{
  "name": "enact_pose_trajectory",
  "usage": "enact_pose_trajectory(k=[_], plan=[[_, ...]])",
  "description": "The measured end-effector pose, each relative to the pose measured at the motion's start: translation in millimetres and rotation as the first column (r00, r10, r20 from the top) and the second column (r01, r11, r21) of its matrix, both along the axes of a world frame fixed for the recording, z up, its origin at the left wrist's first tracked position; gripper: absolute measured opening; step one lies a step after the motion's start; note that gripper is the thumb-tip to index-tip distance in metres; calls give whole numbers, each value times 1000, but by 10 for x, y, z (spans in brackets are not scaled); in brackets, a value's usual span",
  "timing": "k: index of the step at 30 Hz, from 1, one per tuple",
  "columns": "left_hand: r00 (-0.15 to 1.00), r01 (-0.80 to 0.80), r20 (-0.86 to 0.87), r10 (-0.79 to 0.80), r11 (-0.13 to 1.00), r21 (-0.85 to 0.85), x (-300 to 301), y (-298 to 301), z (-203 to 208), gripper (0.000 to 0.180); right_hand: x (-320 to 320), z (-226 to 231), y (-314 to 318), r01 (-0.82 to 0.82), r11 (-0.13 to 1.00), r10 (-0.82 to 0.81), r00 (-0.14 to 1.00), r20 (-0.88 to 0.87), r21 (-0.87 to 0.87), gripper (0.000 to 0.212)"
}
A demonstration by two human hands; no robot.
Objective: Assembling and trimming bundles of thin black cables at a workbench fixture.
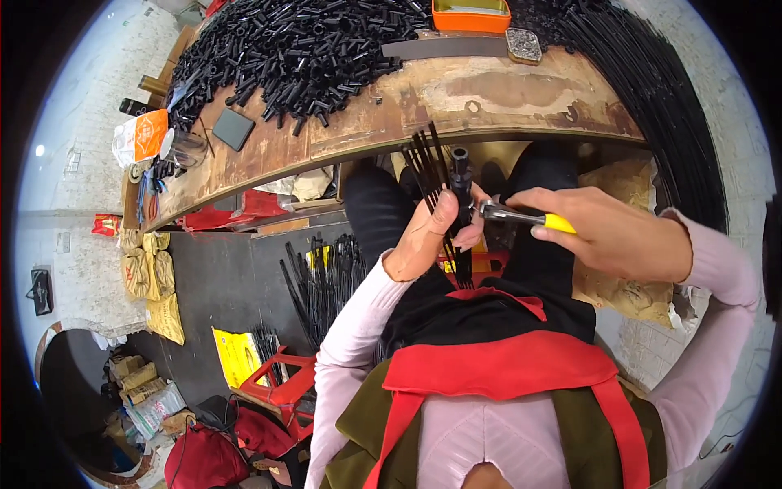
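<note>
My left hand (432,236) is raised in front of my chest, gripping a bunch of thin black rods (430,163) that fan upward, together with a short black tube (461,175). My right hand (607,232) comes in from the right holding pliers (521,217) with a yellow handle. The metal jaws of the pliers meet the black tube just beside my left fingers. Both hands hover below the near edge of a worn wooden workbench (456,98).
A big heap of short black tubes (301,49) covers the bench's far left. An orange tray (471,15) and a small metal box (524,45) sit at the back. Long black rods (668,106) curve along the right. More rods (322,281) and a red crate (277,379) stand on the floor.
</note>
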State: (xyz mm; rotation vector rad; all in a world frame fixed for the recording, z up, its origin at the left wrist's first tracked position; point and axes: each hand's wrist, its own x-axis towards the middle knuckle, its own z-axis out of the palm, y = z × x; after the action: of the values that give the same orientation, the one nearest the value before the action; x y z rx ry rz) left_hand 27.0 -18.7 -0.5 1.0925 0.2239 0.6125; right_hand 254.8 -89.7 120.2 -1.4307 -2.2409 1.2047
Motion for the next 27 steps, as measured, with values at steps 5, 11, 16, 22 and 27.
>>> enact_pose_trajectory(k=[5, 11, 16, 22, 27], plan=[[995, -87, 42, 88, 996, -36, 78, 109, 66, 56, -23, 36, 189, 37, 999, -35, 984, 176, -8, 37], [902, -414, -157, 402, 908, -56, -114, 290, -253, 50, 200, -787, 531, 61, 814, -204, 961, 186, 578, 51], [605, -788, -290, 742, 609, -85, -851, 541, 124, 47, 977, -1097, 662, 40, 659, -515, 751, 413, 751, 38], [353, -757, 237, 905, 425, -496, -1201, 501, 531, 53, -477, -1254, -175, -92, 907, 250, 904, -348, 411, 12], [522, -232, 435, 734, 613, -755, -728, 377, -554, 56, -139, -1247, -438, 472, 881, -374, 651, -661, -34, 28]])
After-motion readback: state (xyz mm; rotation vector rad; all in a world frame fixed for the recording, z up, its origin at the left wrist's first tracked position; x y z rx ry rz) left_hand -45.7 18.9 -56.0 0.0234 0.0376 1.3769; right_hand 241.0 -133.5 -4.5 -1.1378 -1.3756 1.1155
